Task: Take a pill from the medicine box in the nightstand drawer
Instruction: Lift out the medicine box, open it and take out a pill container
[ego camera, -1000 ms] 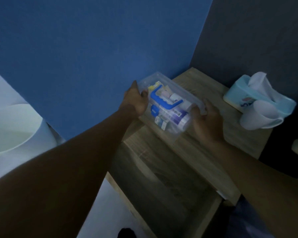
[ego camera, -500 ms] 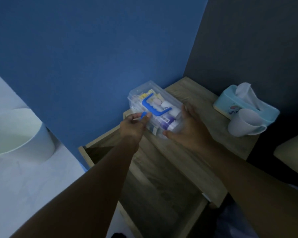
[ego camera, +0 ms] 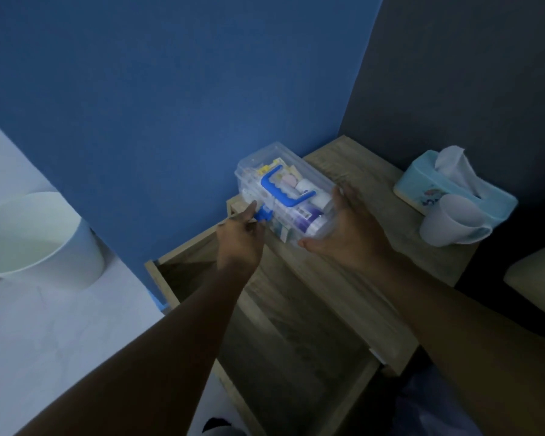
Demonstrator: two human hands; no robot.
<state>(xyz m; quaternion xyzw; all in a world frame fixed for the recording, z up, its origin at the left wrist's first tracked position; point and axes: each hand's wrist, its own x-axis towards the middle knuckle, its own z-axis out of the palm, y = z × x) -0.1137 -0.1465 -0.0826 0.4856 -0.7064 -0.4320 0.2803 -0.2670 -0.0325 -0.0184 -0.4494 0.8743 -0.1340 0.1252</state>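
A clear plastic medicine box with a blue handle on its lid rests on the wooden nightstand top, by the blue wall. Bottles and packets show through its walls. My left hand pinches the box's blue front latch between thumb and fingers. My right hand cups the box's right end, fingers against its side. The lid is down. Below the box the nightstand drawer stands pulled out, dark inside. No loose pill is visible.
A light blue tissue box with a tissue sticking up sits at the nightstand's right, and a white mug stands in front of it. A white bin stands on the pale floor at left. A cushioned edge shows at far right.
My left hand left the box's far-left end and came to the blue front latch, pinching it. My right hand slid along the box's right end. The camera pulled back, showing the open drawer.
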